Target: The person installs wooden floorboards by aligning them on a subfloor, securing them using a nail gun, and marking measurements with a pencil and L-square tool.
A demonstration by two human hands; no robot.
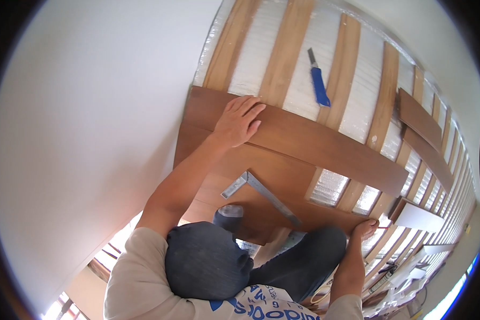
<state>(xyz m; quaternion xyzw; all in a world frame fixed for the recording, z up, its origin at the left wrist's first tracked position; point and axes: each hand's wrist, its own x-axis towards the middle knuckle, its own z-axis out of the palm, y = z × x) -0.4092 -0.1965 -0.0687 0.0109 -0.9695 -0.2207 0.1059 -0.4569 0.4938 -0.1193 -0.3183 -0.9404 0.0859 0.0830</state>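
My left hand lies with its fingers stretched over a long brown floorboard, near the wall end and its far edge. This board rests across wooden battens, with an L-shaped metal square on the nearer boards. Beside my right knee, my right hand is closed at the right end of a nearer board. From its fingers sticks a thin reddish pencil-like stick; the grip itself is partly hidden. A blue-handled cutter with a grey blade lies beyond the long board.
Parallel wooden battens run over silvery sheeting. Loose brown boards and a white-faced piece lie to the right. A white wall borders the left side. Tools and scraps are scattered at the lower right.
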